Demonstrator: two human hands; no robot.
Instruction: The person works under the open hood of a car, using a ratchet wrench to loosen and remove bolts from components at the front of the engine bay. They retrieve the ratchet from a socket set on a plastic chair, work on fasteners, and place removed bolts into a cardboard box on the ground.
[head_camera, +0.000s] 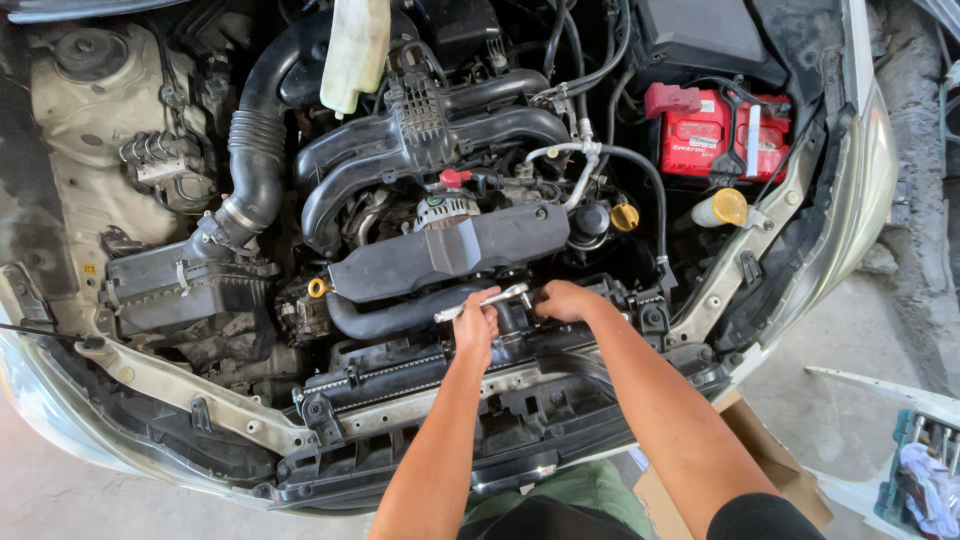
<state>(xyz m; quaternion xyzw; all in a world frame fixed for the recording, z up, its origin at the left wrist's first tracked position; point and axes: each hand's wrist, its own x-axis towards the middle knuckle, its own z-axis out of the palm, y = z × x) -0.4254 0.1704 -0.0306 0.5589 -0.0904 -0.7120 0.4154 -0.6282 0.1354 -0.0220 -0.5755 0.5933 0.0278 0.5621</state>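
I look down into an open car engine bay. My left hand (474, 330) grips the handle of a silver wrench (483, 301) that lies slanted over the top of the radiator (400, 372). My right hand (563, 300) rests just right of the wrench's head, fingers curled at a fitting on the radiator's upper edge; what it touches is hidden. A black radiator hose (390, 320) runs just behind both hands, under a dark engine cover (450, 250).
A red battery (715, 135) sits at the back right beside a yellow cap (729, 206). A black ribbed intake duct (255, 150) and air box (180, 290) are at left. Cardboard (770, 450) lies on the concrete floor; a tool tray (925, 465) stands at right.
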